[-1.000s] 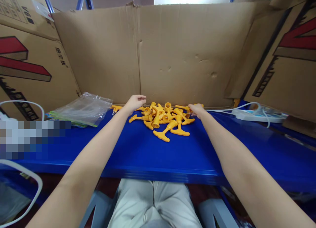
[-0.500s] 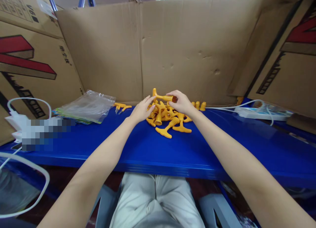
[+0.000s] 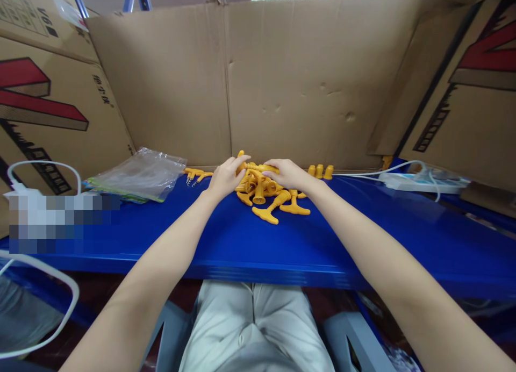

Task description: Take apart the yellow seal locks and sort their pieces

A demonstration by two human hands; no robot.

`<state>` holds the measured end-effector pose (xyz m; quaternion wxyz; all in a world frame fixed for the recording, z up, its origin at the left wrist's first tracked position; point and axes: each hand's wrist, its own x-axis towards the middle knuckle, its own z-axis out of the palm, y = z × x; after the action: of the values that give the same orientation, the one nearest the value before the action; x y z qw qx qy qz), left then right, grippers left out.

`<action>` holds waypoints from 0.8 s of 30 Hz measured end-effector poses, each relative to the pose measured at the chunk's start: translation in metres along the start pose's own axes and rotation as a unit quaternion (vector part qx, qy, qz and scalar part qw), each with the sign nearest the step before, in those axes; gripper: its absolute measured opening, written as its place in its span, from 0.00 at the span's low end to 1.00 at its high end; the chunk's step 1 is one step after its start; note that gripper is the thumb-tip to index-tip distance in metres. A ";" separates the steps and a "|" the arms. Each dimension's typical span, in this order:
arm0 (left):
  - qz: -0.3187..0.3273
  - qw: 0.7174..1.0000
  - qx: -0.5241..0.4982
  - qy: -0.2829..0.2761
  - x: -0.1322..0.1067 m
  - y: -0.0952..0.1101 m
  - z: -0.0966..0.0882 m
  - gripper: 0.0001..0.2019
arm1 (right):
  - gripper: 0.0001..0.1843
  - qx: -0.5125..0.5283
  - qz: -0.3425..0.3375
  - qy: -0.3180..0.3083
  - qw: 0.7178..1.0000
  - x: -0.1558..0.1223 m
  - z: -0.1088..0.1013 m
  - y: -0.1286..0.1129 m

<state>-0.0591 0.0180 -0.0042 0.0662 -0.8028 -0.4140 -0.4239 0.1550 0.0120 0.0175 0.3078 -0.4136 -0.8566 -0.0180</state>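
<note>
A pile of yellow T-shaped plastic parts (image 3: 268, 200) lies on the blue table (image 3: 250, 243) near the cardboard back wall. Both my hands rest on top of the pile. My right hand (image 3: 285, 174) is closed over one yellow part (image 3: 255, 167), which lies sideways just above the heap. My left hand (image 3: 224, 179) pinches the T-shaped left end of that same part with fingers and thumb. Three small yellow caps (image 3: 319, 171) stand to the right of the pile. Two more yellow pieces (image 3: 195, 173) lie to its left.
Cardboard sheets (image 3: 306, 81) wall in the table at the back and on both sides. Clear plastic bags (image 3: 139, 174) lie at the left, and a white power strip (image 3: 419, 185) with cables lies at the right. A white cable (image 3: 44, 165) loops at the far left.
My right hand has lowered the yellow part it had lifted down to the top of the pile. My left hand has moved in and taken hold of its left end.
</note>
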 end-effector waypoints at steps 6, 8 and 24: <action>-0.005 1.000 -0.016 -0.010 0.001 -0.001 0.006 0.18 | 0.10 -0.189 -0.050 0.033 0.980 -0.005 -0.006 -0.009; -0.029 0.998 -0.046 -0.014 0.002 -0.002 0.008 0.17 | 0.09 -0.249 -0.071 0.046 0.965 -0.007 -0.008 -0.013; -0.082 0.989 0.103 -0.070 -0.002 0.012 0.002 0.18 | 0.14 -0.267 -0.071 -0.004 0.961 -0.009 0.007 0.003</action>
<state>-0.0495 0.0100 -0.0043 0.0848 -0.7829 -0.5234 -0.3255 0.1575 0.0096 0.0067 0.1812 -0.4191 -0.8490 -0.2659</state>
